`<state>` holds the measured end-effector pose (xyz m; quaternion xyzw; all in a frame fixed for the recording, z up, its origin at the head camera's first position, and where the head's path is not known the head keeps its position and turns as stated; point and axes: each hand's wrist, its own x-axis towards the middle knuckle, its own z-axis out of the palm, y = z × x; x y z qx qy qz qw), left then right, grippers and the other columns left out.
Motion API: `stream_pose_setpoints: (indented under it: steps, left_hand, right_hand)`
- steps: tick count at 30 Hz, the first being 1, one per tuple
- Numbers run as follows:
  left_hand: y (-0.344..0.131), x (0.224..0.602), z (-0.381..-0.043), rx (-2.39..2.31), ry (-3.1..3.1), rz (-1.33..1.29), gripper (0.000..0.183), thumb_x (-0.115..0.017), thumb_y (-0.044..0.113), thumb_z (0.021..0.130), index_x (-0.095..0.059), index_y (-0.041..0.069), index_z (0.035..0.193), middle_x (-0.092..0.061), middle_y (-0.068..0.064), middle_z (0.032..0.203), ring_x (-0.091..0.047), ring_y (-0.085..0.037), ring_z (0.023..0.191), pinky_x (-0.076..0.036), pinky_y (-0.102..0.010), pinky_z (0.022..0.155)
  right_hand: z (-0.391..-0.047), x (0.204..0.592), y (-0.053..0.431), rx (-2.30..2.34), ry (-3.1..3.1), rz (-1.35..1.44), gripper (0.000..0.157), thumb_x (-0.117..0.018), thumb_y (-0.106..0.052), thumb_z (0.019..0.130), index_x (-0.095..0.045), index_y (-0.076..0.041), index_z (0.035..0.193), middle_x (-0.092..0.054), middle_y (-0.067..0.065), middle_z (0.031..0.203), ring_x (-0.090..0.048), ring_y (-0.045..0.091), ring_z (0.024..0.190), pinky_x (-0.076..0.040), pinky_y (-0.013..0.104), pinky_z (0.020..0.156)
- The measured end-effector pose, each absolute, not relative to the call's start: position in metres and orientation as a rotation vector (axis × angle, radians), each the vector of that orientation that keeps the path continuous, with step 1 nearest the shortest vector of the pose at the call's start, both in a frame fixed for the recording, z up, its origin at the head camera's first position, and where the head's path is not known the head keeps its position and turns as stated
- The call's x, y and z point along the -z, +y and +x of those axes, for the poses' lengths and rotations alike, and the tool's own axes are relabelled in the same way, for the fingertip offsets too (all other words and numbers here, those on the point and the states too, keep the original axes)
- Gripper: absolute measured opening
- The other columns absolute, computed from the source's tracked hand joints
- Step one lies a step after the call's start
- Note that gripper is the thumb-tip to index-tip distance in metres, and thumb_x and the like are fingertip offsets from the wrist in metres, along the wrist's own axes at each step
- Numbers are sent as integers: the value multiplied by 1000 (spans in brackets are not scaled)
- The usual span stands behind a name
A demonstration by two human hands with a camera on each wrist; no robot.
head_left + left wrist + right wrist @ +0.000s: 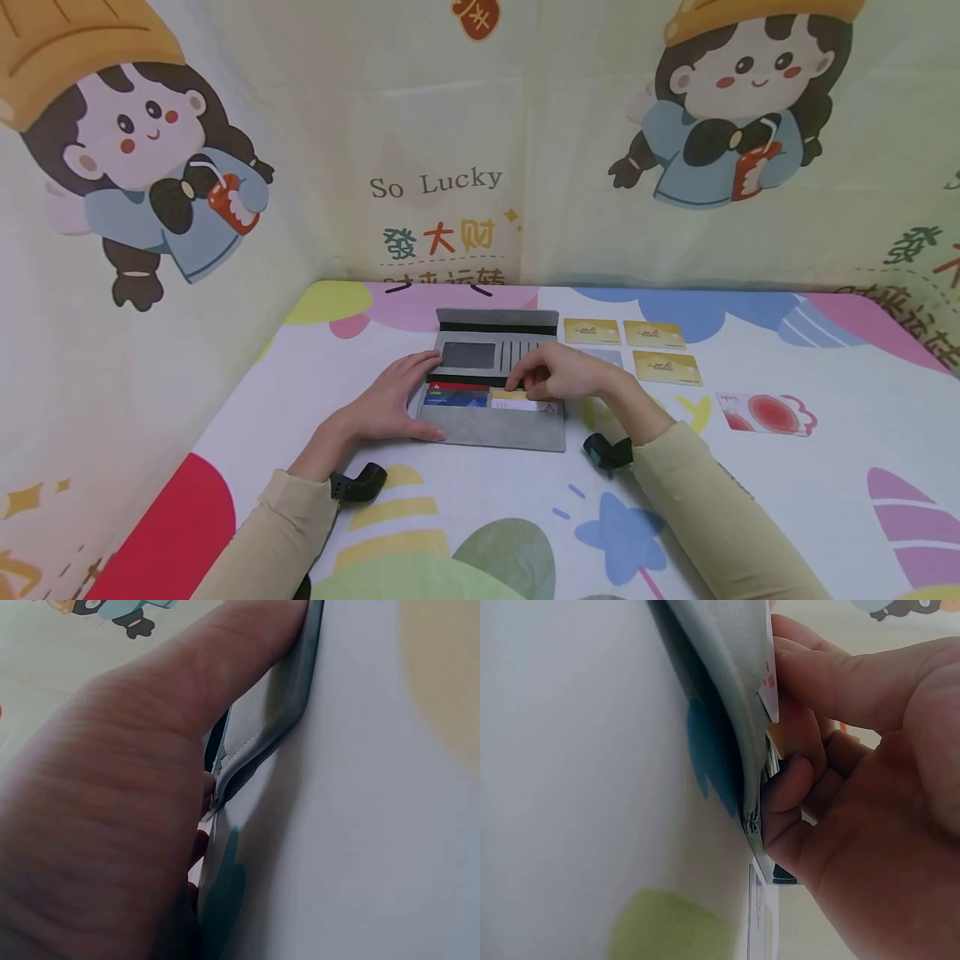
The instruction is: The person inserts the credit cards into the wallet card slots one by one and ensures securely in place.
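Note:
A long grey wallet (495, 429) lies opened on the table, with a dark window and slots in its upper half. My left hand (386, 400) rests over its left edge, thumb (217, 660) along the near corner and fingers extended toward the window. My right hand (566, 371) bends over the lower pocket and pinches a white card marked VIP (521, 404) by its upper edge; a gold strip shows just above it. In the right wrist view, thumb and fingers meet at the white card (769, 686). Left of it, a blue and red card (456, 397) sits in the pocket.
Several gold cards (667, 367) lie right of the wallet. A greyish card (603, 357) is partly covered by my right hand. Farther right is a pink and white card (767, 414) with a scalloped end. A printed cloth covers the table and walls.

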<state>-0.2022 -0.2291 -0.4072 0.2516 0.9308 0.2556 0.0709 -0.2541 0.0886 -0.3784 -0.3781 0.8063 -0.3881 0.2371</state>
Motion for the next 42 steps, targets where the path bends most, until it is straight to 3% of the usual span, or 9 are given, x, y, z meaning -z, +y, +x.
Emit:
stream_pose_setpoints:
  steps: [23, 32, 42]
  left_hand:
    - [-230, 408, -203, -776, 2800, 768, 110, -82, 57, 73, -32, 8, 157, -26, -8, 163, -21, -32, 148, -20, -58, 118]
    - [-229, 407, -203, -772, 2800, 754, 110, -81, 58, 73, -32, 9, 158, -26, -8, 163, -21, -32, 148, -21, -59, 117]
    - [-229, 409, -203, -780, 2799, 763, 109, -81, 58, 73, -32, 9, 158, -26, -8, 163, -21, -33, 148, -21, -59, 117]
  right_hand:
    - [-254, 378, 88, 1025, 2231, -1018, 24, -64, 5, 90, -75, -7, 108, -58, 2, 77, -53, 16, 68, -44, 26, 62]
    - [-256, 378, 92, 1112, 2224, -1015, 21, -70, -2, 90, -73, -3, 110, -61, 2, 78, -54, 17, 70, -46, 28, 66]
    - [-256, 372, 101, 1156, 2238, -1038, 30, -74, -10, 90, -70, -2, 119, -65, 3, 85, -59, 20, 77, -49, 31, 72]
